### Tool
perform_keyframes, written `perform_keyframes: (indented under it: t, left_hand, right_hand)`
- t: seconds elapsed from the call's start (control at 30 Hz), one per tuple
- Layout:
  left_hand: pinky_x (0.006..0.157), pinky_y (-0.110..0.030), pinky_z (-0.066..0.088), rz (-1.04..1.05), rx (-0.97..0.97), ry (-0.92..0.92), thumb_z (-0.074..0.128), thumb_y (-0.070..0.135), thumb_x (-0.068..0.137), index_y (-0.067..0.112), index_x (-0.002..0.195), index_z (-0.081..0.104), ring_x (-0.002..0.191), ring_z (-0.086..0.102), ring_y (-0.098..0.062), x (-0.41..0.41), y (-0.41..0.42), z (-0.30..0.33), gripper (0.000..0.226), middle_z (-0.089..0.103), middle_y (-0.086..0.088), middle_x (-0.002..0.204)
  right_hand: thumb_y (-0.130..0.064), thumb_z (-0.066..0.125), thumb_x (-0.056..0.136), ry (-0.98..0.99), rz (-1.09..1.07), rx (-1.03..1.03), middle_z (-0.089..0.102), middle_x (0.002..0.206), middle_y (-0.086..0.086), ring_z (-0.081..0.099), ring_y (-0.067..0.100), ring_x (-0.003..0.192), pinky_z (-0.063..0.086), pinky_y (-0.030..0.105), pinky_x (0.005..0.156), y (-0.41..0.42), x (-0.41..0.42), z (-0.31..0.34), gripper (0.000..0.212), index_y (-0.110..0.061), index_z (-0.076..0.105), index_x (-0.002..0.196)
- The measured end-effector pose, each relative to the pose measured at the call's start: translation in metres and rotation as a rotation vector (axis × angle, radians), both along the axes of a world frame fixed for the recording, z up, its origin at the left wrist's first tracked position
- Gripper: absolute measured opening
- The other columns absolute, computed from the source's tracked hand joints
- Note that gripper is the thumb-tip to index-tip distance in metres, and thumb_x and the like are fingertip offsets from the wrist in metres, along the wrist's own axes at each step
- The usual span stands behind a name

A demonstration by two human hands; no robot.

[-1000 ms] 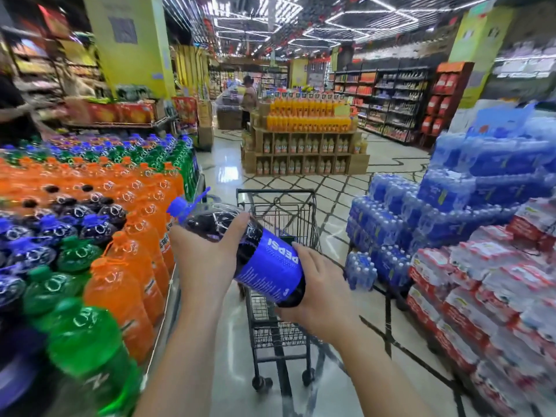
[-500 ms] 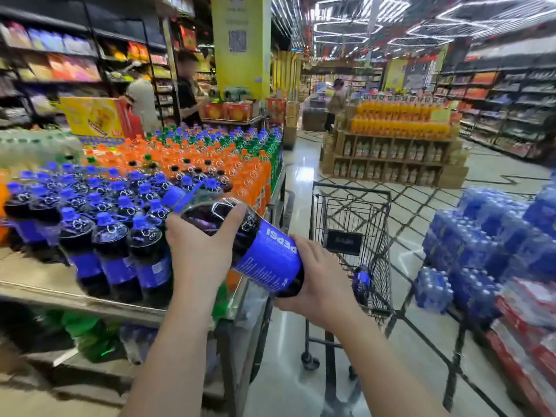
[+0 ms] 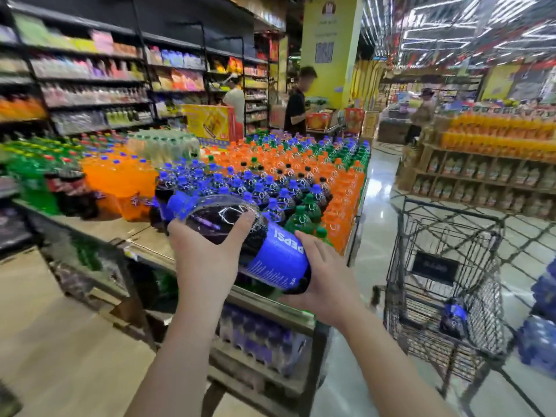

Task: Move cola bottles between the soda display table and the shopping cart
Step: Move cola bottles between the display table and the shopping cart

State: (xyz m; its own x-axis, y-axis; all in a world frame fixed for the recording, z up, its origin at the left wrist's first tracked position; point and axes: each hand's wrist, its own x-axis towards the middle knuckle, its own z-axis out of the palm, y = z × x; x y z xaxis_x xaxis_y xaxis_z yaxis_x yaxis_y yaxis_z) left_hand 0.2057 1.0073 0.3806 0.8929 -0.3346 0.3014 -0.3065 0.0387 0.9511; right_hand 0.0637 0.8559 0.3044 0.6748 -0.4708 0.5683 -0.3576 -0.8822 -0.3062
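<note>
A big cola bottle with a blue cap and blue Pepsi label lies tilted in both my hands, cap up-left, over the near corner of the soda display table. My left hand grips its dark upper body. My right hand cups and holds its base from below. Upright cola bottles with blue caps crowd the table beyond it. The black wire shopping cart stands to the right, with another cola bottle lying inside.
Orange soda bottles and green ones fill the table's right side. Packs of bottles sit on the shelf under the table. Two people stand behind the display. A wooden juice stand rises at the right, blue water packs at the edge.
The view has swung left: the display table now fills the middle and the cart sits at the right. The bottle stays held in both hands, now over the table's corner.
</note>
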Motion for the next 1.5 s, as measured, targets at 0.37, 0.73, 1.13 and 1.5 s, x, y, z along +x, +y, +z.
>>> perform_keyframes:
  t: [0.37, 0.73, 1.13, 1.5]
  left_hand:
    - [0.101, -0.026, 0.038, 0.063, 0.055, -0.028, 0.092, 0.047, 0.075, 0.017, 0.132, 0.040, 0.120, 0.051, -0.016, 0.164, 0.081, -0.008, 0.083, 0.050, -0.001, 0.133]
    - [0.112, -0.040, 0.043, 0.094, 0.115, -0.015, 0.093, 0.051, 0.070, 0.012, 0.144, 0.040, 0.129, 0.051, -0.024, 0.298, 0.070, -0.031, 0.099, 0.049, -0.006, 0.140]
    - [0.108, -0.046, 0.046, 0.085, 0.212, 0.014, 0.099, 0.048, 0.062, 0.013, 0.126, 0.039, 0.124, 0.050, -0.027, 0.479, -0.031, -0.062, 0.095, 0.045, -0.006, 0.128]
    - [0.097, -0.027, 0.036, -0.049, 0.239, 0.000, 0.101, 0.032, 0.061, 0.010, 0.130, 0.043, 0.117, 0.045, -0.020, 0.568, -0.117, -0.110, 0.093, 0.044, -0.005, 0.126]
  right_hand:
    - [-0.060, 0.092, 0.055, -0.069, 0.103, -0.005, 0.051, 0.149, -0.001, 0.048, 0.021, 0.132, 0.040, 0.036, 0.113, 0.065, 0.183, -0.020, 0.120, -0.017, 0.039, 0.153]
    - [-0.059, 0.094, 0.056, -0.073, 0.118, 0.073, 0.045, 0.154, -0.006, 0.044, 0.018, 0.139, 0.037, 0.036, 0.117, 0.050, 0.327, -0.057, 0.120, -0.020, 0.037, 0.155]
    - [-0.048, 0.090, 0.060, -0.074, 0.067, 0.188, 0.044, 0.154, 0.002, 0.036, 0.020, 0.141, 0.030, 0.032, 0.119, -0.038, 0.521, -0.114, 0.114, -0.015, 0.034, 0.154]
    - [-0.039, 0.096, 0.061, 0.002, -0.217, 0.439, 0.030, 0.164, -0.004, 0.025, 0.019, 0.153, 0.039, 0.048, 0.117, -0.083, 0.601, -0.162, 0.121, -0.027, 0.027, 0.158]
